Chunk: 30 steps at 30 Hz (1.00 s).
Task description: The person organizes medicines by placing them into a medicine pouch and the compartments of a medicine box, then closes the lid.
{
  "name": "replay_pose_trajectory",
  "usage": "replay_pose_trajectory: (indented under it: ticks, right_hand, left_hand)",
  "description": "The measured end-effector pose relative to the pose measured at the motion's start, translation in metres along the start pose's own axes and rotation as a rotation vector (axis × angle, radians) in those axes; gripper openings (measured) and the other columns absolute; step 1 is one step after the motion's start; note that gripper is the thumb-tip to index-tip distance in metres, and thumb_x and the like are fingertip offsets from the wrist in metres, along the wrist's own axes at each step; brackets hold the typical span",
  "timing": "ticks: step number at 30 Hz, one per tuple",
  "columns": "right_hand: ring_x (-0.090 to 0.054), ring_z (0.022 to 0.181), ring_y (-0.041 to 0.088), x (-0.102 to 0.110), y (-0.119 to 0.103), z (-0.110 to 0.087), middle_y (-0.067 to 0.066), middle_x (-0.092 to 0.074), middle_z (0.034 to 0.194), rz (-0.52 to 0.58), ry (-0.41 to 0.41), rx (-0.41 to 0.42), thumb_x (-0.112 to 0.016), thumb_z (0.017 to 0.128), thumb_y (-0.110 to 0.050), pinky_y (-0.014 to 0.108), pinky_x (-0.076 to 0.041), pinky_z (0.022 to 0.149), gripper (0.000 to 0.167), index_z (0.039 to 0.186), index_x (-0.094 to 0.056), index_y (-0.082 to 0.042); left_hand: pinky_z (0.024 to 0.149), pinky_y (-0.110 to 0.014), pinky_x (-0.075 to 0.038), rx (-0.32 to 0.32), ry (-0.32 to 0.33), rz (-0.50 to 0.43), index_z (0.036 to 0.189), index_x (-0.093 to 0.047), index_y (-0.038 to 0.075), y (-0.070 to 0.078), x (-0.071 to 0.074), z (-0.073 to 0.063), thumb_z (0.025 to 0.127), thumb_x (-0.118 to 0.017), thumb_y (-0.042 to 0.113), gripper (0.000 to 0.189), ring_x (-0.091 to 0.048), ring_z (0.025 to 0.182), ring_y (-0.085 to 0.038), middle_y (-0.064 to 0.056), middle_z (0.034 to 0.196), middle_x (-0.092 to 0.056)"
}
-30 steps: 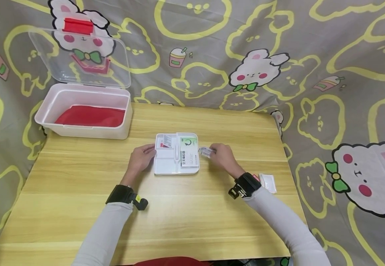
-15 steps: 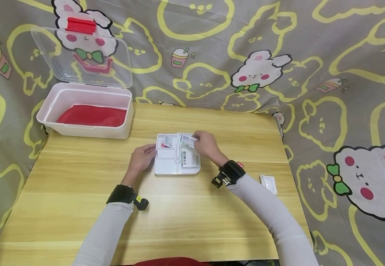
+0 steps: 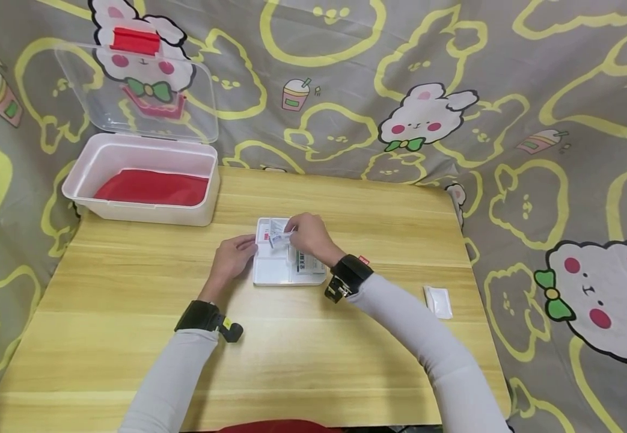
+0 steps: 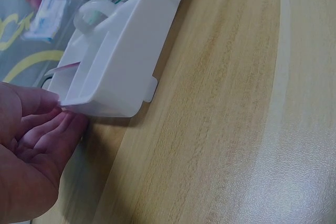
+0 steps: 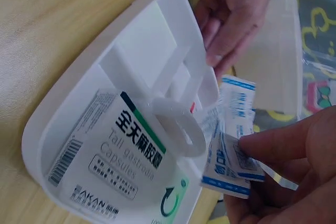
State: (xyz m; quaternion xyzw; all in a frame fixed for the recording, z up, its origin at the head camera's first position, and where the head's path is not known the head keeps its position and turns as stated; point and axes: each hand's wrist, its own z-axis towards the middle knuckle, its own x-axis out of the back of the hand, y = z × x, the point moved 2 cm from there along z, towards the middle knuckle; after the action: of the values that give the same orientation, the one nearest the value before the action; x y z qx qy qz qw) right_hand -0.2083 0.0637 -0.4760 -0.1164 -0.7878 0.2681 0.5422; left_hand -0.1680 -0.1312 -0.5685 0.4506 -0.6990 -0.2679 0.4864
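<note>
Grey cartoon-print curtain (image 3: 340,81) hangs behind the wood-grain worktop (image 3: 291,361), walling it in at the back and sides. At the far left corner sits a translucent storage box (image 3: 156,213), its lid (image 3: 207,105) raised against the curtain, presumably to leave the inside within reach. Near the middle lies a white divided tray (image 3: 272,273), its walls keeping the contents apart. The left hand (image 3: 231,258) curls at the tray's left edge, thumb on the rim, likely steadying it. Above the compartments, the right hand (image 3: 312,233) pinches small blue-and-white sachets (image 5: 235,114) between thumb and fingers, a light grip that probably suits their thin film. A capsule carton (image 5: 121,166) lies flat in the tray's right compartment, beside the white handle (image 5: 186,137). Well apart, a white packet (image 3: 439,302) rests on the worktop's right side, perhaps to keep it out of the way.
</note>
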Motion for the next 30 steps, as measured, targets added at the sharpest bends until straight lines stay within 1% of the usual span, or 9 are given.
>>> replay_pose_trajectory:
  ticks: [3,4,8,10,13,17,25,28,30]
  right_hand:
    - [-0.069,0.107,0.026,-0.007,-0.008,0.004,0.01,-0.076,0.11,-0.047,-0.033,0.012,-0.059,0.086,0.002,0.041,-0.05,0.102,0.029,0.107,-0.078,-0.006]
    - [-0.069,0.11,0.027,-0.009,-0.01,0.006,0.011,-0.076,0.112,-0.059,-0.046,0.013,-0.059,0.087,0.002,0.039,-0.053,0.098,0.029,0.108,-0.078,-0.005]
    - [-0.069,0.111,0.028,-0.018,-0.018,0.014,0.011,-0.076,0.112,-0.105,-0.091,0.021,-0.062,0.086,0.0,0.038,-0.053,0.098,0.028,0.11,-0.077,-0.004]
    - [-0.07,0.105,0.027,-0.023,-0.02,0.019,0.01,-0.077,0.107,-0.141,-0.096,0.035,-0.064,0.086,-0.001,0.035,-0.054,0.094,0.025,0.106,-0.078,-0.005]
    - [-0.069,0.087,0.023,-0.032,-0.022,0.025,0.007,-0.077,0.093,-0.19,-0.094,0.038,-0.064,0.085,-0.003,0.029,-0.055,0.078,0.016,0.092,-0.078,-0.007]
    - [-0.063,0.072,0.019,-0.041,-0.023,0.031,0.004,-0.071,0.079,-0.209,-0.085,0.014,-0.064,0.084,-0.001,0.024,-0.047,0.06,0.012,0.08,-0.074,-0.008]
    - [-0.062,0.073,0.018,-0.056,-0.022,0.035,0.003,-0.068,0.079,-0.247,-0.048,0.036,-0.067,0.084,-0.002,0.023,-0.044,0.059,0.008,0.081,-0.069,-0.009]
    - [-0.062,0.071,0.019,-0.06,-0.022,0.034,0.004,-0.066,0.078,-0.251,-0.041,0.04,-0.068,0.084,-0.003,0.024,-0.046,0.058,0.005,0.082,-0.068,-0.008]
    - [-0.062,0.073,0.019,-0.061,-0.022,0.033,0.004,-0.067,0.079,-0.291,-0.033,0.052,-0.069,0.084,-0.006,0.026,-0.049,0.06,0.003,0.085,-0.069,-0.009]
  left_hand:
    - [0.119,-0.048,-0.033,-0.001,-0.002,0.003,0.142,-0.059,0.012,0.0,-0.001,0.0,0.101,-0.058,0.029,0.044,-0.051,0.139,-0.031,-0.011,0.134,-0.066]
    - [0.119,-0.049,-0.032,0.0,-0.004,0.006,0.142,-0.059,0.012,0.0,-0.001,0.0,0.101,-0.058,0.029,0.044,-0.05,0.14,-0.032,-0.011,0.134,-0.066]
    - [0.119,-0.049,-0.032,0.006,-0.002,0.015,0.142,-0.06,0.013,-0.001,0.001,-0.001,0.101,-0.058,0.03,0.044,-0.048,0.141,-0.032,-0.01,0.133,-0.067]
    - [0.119,-0.048,-0.032,0.004,0.003,0.02,0.141,-0.06,0.013,-0.002,0.0,-0.001,0.101,-0.058,0.03,0.044,-0.048,0.141,-0.032,-0.01,0.133,-0.067]
    - [0.118,-0.048,-0.033,-0.001,0.007,0.025,0.141,-0.06,0.013,-0.002,0.0,0.0,0.101,-0.059,0.03,0.044,-0.049,0.141,-0.032,-0.011,0.132,-0.067]
    - [0.118,-0.047,-0.034,-0.01,0.009,0.023,0.141,-0.06,0.012,-0.003,-0.001,0.001,0.101,-0.059,0.029,0.043,-0.051,0.139,-0.032,-0.011,0.132,-0.067]
    - [0.115,-0.046,-0.038,-0.033,0.017,0.014,0.139,-0.062,0.009,-0.003,-0.001,0.001,0.101,-0.059,0.025,0.041,-0.057,0.133,-0.032,-0.013,0.13,-0.068]
    - [0.115,-0.046,-0.039,-0.035,0.017,0.012,0.138,-0.062,0.009,-0.003,-0.001,0.001,0.101,-0.059,0.026,0.041,-0.058,0.133,-0.031,-0.013,0.129,-0.069]
    - [0.115,-0.046,-0.038,-0.042,0.018,0.02,0.138,-0.062,0.009,-0.002,-0.001,0.002,0.101,-0.059,0.026,0.041,-0.057,0.133,-0.031,-0.012,0.129,-0.069]
